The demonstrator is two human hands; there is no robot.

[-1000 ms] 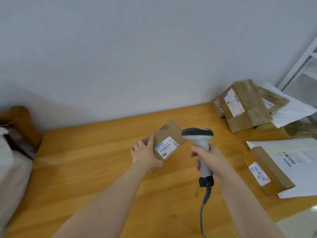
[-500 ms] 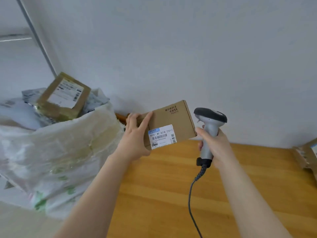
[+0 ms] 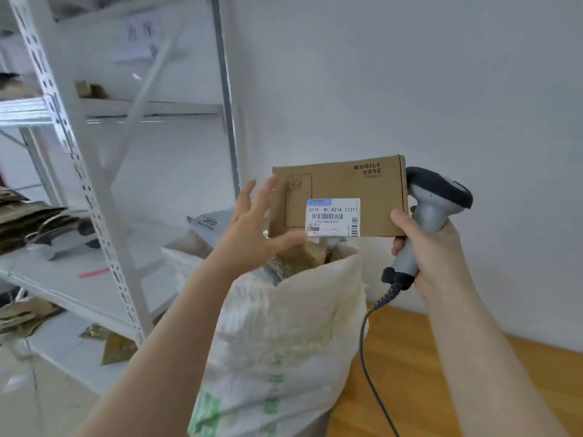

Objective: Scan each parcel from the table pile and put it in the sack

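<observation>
Above the sack (image 3: pixel 284 342), at its twelve o'clock: parcel (image 3: pixel 337 184), label facing out. Left hand (image 3: pixel 252 234) at parcel's nine o'clock, fingers splayed loose; right hand (image 3: pixel 432 247) at three o'clock, grasping scanner (image 3: pixel 438 197). Looks like the drop step; next calls for a clean fall inside.

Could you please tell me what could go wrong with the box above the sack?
The left hand, spread open, does not grip the brown cardboard box, which may drop askew. The white woven sack looks full to its mouth, so the box could slide off. The dark cable of the grey handheld scanner hangs beside the sack and might snag.
</observation>
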